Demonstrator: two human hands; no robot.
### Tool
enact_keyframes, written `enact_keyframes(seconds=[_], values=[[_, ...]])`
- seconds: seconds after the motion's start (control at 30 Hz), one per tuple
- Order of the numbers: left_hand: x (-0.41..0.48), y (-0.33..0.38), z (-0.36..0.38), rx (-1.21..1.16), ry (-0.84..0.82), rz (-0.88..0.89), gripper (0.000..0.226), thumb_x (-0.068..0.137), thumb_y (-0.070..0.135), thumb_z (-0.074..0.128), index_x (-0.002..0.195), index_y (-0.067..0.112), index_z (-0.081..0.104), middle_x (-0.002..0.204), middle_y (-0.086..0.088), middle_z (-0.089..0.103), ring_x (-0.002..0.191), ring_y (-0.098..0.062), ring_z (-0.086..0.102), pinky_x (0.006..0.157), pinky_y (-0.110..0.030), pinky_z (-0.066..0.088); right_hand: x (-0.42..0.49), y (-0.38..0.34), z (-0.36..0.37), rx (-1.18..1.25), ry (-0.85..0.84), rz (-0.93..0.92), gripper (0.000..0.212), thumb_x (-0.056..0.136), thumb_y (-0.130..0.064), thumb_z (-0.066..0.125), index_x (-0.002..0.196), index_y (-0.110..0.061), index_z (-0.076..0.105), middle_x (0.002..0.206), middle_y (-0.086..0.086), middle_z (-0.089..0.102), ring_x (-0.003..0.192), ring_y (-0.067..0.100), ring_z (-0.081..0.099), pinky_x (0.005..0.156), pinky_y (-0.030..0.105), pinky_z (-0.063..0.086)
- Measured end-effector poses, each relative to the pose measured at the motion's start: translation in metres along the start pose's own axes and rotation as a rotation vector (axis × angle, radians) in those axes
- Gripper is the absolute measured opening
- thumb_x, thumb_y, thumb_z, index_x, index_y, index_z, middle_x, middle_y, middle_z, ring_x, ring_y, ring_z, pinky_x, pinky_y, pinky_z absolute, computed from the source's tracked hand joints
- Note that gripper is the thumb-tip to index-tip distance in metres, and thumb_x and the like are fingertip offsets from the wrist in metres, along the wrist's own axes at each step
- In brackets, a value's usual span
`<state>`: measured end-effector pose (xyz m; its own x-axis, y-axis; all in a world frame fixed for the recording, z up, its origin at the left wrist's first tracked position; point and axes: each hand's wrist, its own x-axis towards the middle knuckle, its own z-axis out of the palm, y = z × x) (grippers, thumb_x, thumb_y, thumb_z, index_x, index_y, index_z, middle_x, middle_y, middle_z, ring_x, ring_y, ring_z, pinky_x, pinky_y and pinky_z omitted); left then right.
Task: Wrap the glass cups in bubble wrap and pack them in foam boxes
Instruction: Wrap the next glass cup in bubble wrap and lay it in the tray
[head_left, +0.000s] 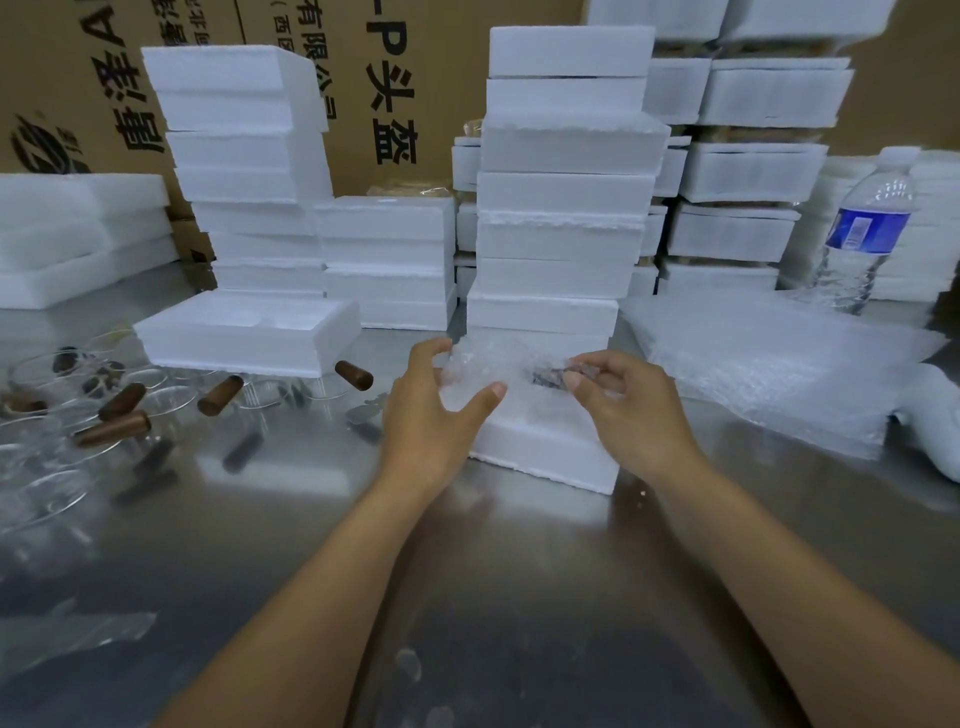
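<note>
A: From where is the head camera looking?
B: It is looking forward and down from above the near edge of the table (519, 597), wide-angle, with the left hand (436, 410) and right hand (628, 410) reaching out close beneath it.
A: And which way is it facing?
B: It is facing the far edge, where foam box stacks (566, 208) are standing before cardboard cartons (415, 78); one view is covering everything.
</note>
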<state>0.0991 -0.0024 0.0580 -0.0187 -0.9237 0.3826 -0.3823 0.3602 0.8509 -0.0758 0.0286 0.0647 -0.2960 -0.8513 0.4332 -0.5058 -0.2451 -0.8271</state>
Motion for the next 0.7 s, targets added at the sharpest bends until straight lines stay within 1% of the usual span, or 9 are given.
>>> enact_keyframes(seconds=[0.07, 0.13, 0.27, 0.37, 0.47, 0.53, 0.57, 0.63, 0.7], values=[[0.001, -0.001, -0.001, 0.022, -0.025, 0.033, 0.061, 0.081, 0.041, 0.071, 0.133, 0.031, 0.041, 0.095, 0.015, 0.045, 0.103, -0.009, 0.044, 0.084, -0.024, 0.033, 0.0, 0.002, -0.001, 0.033, -0.002, 0.019, 0.01, 0.088, -0.021, 0.065, 0.084, -0.03, 0.062, 0.085, -0.025, 0.06, 0.086, -0.01, 0.056, 0.071, 0.0, 0.037], [0.001, -0.001, -0.002, 0.043, -0.059, 0.06, 0.059, 0.082, 0.041, 0.069, 0.134, 0.031, 0.042, 0.095, 0.019, 0.044, 0.104, -0.008, 0.042, 0.084, -0.023, 0.032, 0.0, 0.002, -0.002, 0.043, -0.006, 0.018, 0.011, 0.087, -0.023, 0.066, 0.082, -0.032, 0.062, 0.086, -0.024, 0.061, 0.085, -0.013, 0.057, 0.069, -0.002, 0.038], [0.005, -0.005, -0.006, 0.093, -0.126, 0.026, 0.055, 0.085, 0.037, 0.067, 0.134, 0.029, 0.043, 0.119, 0.008, 0.044, 0.106, -0.003, 0.038, 0.088, -0.02, 0.03, -0.003, 0.001, -0.004, 0.029, -0.052, 0.004, 0.007, 0.083, -0.028, 0.069, 0.081, -0.033, 0.065, 0.086, -0.024, 0.065, 0.08, -0.019, 0.057, 0.067, -0.003, 0.038], [0.007, -0.004, -0.011, 0.095, -0.143, 0.006, 0.054, 0.083, 0.035, 0.07, 0.131, 0.03, 0.045, 0.124, 0.007, 0.043, 0.106, -0.006, 0.042, 0.089, -0.022, 0.034, -0.005, 0.001, -0.003, -0.012, -0.1, 0.004, 0.013, 0.084, -0.027, 0.068, 0.076, -0.035, 0.063, 0.084, -0.024, 0.064, 0.08, -0.014, 0.059, 0.069, -0.002, 0.037], [0.004, -0.002, -0.014, 0.124, -0.183, 0.017, 0.051, 0.079, 0.037, 0.074, 0.123, 0.033, 0.048, 0.113, 0.012, 0.05, 0.101, -0.007, 0.049, 0.08, -0.021, 0.038, -0.007, 0.005, -0.004, -0.07, -0.06, 0.006, 0.015, 0.086, -0.023, 0.066, 0.075, -0.033, 0.062, 0.082, -0.026, 0.061, 0.082, -0.014, 0.055, 0.071, -0.004, 0.033], [0.002, 0.0, -0.015, 0.151, -0.183, 0.031, 0.046, 0.076, 0.039, 0.076, 0.113, 0.037, 0.048, 0.1, 0.018, 0.051, 0.092, -0.001, 0.051, 0.067, -0.014, 0.037, -0.008, 0.008, -0.006, -0.09, 0.007, 0.006, 0.009, 0.085, -0.022, 0.067, 0.079, -0.028, 0.065, 0.083, -0.026, 0.06, 0.081, -0.02, 0.051, 0.07, -0.008, 0.028], [0.001, 0.0, -0.015, 0.164, -0.179, 0.039, 0.045, 0.075, 0.04, 0.076, 0.109, 0.038, 0.048, 0.095, 0.02, 0.05, 0.089, 0.002, 0.051, 0.063, -0.011, 0.035, -0.009, 0.008, -0.008, -0.095, 0.036, 0.005, 0.006, 0.084, -0.022, 0.068, 0.081, -0.026, 0.066, 0.085, -0.023, 0.061, 0.083, -0.019, 0.051, 0.07, -0.009, 0.026], [0.001, 0.0, -0.017, 0.193, -0.181, 0.052, 0.044, 0.074, 0.041, 0.077, 0.108, 0.035, 0.05, 0.094, 0.019, 0.051, 0.087, 0.004, 0.051, 0.061, -0.009, 0.033, -0.011, 0.009, -0.009, -0.111, 0.073, -0.008, 0.003, 0.083, -0.022, 0.069, 0.083, -0.024, 0.067, 0.093, -0.014, 0.061, 0.089, -0.007, 0.052, 0.074, -0.009, 0.025], [0.002, 0.0, -0.02, 0.214, -0.197, 0.059, 0.047, 0.073, 0.043, 0.076, 0.112, 0.03, 0.053, 0.098, 0.016, 0.053, 0.089, 0.0, 0.052, 0.066, -0.012, 0.036, -0.013, 0.009, -0.009, -0.126, 0.078, -0.018, 0.004, 0.083, -0.023, 0.069, 0.081, -0.025, 0.067, 0.095, -0.012, 0.06, 0.089, -0.005, 0.05, 0.075, -0.008, 0.024]])
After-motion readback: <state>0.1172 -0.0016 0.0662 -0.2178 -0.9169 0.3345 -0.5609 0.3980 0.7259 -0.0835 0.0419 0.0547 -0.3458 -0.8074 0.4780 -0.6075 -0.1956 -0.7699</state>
